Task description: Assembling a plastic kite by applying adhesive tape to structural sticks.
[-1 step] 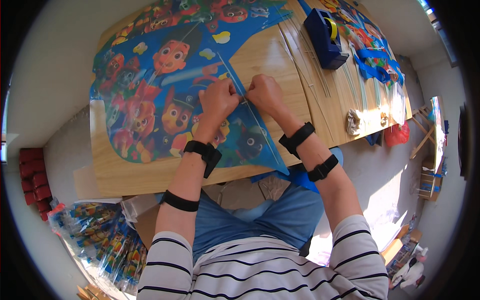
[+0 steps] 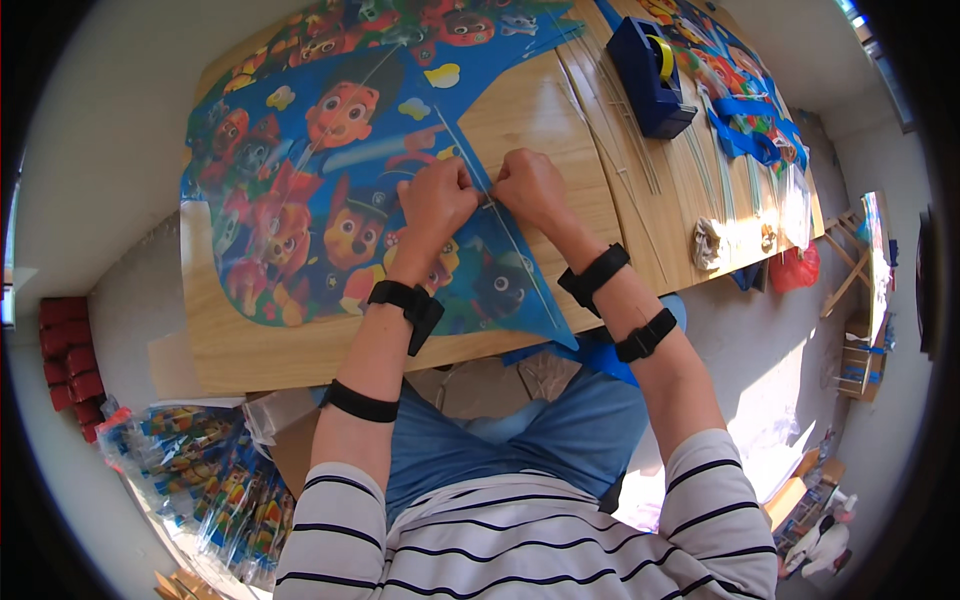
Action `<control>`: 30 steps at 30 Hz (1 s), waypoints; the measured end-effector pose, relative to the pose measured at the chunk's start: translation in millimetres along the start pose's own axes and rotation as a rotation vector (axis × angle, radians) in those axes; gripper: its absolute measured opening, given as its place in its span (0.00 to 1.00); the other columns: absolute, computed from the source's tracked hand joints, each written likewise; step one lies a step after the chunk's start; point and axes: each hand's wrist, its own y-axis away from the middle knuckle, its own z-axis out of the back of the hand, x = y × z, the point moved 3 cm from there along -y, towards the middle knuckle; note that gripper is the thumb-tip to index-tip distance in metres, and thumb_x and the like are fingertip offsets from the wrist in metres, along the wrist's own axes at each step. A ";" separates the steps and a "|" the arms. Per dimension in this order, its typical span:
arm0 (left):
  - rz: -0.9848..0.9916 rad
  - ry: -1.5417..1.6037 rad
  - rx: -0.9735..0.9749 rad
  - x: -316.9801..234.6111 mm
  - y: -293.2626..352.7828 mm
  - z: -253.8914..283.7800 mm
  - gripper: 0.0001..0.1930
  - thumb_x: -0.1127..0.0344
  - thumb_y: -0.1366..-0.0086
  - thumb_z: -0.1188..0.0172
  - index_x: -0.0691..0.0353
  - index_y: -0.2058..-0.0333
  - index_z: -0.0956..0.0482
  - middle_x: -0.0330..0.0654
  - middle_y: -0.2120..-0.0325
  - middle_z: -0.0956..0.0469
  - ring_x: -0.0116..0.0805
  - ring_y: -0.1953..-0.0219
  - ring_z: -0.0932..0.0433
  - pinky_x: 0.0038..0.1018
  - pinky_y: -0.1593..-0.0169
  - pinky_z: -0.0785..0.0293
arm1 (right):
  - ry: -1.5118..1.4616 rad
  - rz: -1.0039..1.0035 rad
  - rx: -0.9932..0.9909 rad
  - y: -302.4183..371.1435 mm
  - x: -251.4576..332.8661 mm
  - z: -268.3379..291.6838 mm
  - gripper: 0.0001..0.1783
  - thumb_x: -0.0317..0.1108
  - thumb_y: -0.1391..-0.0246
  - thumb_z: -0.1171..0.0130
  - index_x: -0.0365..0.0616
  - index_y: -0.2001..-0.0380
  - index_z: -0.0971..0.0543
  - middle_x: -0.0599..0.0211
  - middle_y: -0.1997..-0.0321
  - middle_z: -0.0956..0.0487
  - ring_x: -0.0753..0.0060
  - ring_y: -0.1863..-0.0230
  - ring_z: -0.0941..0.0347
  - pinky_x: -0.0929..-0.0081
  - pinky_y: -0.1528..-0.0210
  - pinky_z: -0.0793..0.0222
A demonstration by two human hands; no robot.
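Fingertips of both hands pinch together at the thin spar of the blue cartoon-printed plastic kite (image 2: 330, 200), left hand (image 2: 435, 200) and right hand (image 2: 530, 185) touching, mid-table on the wooden tabletop (image 2: 540, 110). Dark blue tape dispenser (image 2: 650, 75) sits at one o'clock.

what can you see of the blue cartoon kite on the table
The kite is a thin, glossy blue plastic sheet printed with cartoon puppies, spread flat on the wooden table. Its pointed lower corner overhangs the near table edge. A thin pale rod runs along its right edge. The left hand and right hand press and pinch that edge at the rod.
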 end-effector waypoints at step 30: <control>-0.178 0.298 -0.001 -8.6 60.7 23.0 0.06 0.75 0.49 0.38 0.66 0.74 0.26 0.43 0.79 0.27 0.37 0.72 0.26 0.31 0.67 0.31 | -0.422 -0.474 -0.723 -10.3 -153.1 154.3 0.09 0.30 0.57 0.37 0.37 0.72 0.21 0.54 0.72 0.19 0.57 0.68 0.20 0.65 0.62 0.26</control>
